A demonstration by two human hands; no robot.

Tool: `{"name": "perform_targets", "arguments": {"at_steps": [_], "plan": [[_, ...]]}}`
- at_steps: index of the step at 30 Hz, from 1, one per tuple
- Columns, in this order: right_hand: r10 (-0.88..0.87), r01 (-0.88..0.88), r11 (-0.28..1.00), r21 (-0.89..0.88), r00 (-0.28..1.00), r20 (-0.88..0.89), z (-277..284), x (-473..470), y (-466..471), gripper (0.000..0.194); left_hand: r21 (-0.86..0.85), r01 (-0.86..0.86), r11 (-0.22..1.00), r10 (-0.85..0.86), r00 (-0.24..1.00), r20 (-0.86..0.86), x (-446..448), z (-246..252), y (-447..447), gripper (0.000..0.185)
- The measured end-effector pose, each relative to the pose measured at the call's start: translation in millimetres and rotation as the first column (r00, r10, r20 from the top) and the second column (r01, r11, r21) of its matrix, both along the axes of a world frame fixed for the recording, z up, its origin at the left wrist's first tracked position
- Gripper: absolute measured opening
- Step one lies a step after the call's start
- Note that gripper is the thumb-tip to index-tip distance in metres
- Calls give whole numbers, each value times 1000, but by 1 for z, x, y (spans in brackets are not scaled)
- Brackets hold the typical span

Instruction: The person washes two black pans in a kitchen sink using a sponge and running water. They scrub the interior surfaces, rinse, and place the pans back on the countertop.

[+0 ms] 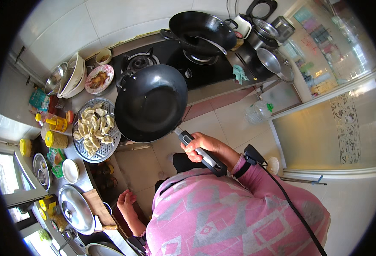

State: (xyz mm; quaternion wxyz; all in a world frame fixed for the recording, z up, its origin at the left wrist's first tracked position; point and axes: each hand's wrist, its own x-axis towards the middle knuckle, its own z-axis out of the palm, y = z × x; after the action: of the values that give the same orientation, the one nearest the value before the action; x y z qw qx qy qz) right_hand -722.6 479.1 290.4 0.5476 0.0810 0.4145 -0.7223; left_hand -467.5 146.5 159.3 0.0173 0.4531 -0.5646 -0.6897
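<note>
My right hand [197,147] is wrapped around the grey and black handle of a black long-handled wok [151,105]. The wok's inside faces up and looks bare; it is held in front of the gas cooktop [172,57], covering part of the left burner's front. My left hand [127,200] hangs loosely beside the left counter, fingers slightly curled, holding nothing. Left of the wok, dumplings [93,128] lie heaped on a round perforated metal steamer tray [82,153].
A second black wok [204,28] with a metal utensil inside stands on the right burner. A patterned plate of food [99,79] sits beyond the tray. Along the left counter are yellow-lidded jars [56,139], a white bowl [70,171], a domed metal lid [75,208] and a wooden cutting board [99,208].
</note>
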Motion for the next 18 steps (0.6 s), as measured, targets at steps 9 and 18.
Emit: {"name": "perform_targets", "arguments": {"at_steps": [9,18], "plan": [[-209,209,978,18,977,45,7,77,44,16,90,199,976,-203,979,34,18,-26,-2,16],[-290,288,957,28,953,86,3,90,106,18,60,327,943,-327,945,-3,-28,-16,59,19]]}}
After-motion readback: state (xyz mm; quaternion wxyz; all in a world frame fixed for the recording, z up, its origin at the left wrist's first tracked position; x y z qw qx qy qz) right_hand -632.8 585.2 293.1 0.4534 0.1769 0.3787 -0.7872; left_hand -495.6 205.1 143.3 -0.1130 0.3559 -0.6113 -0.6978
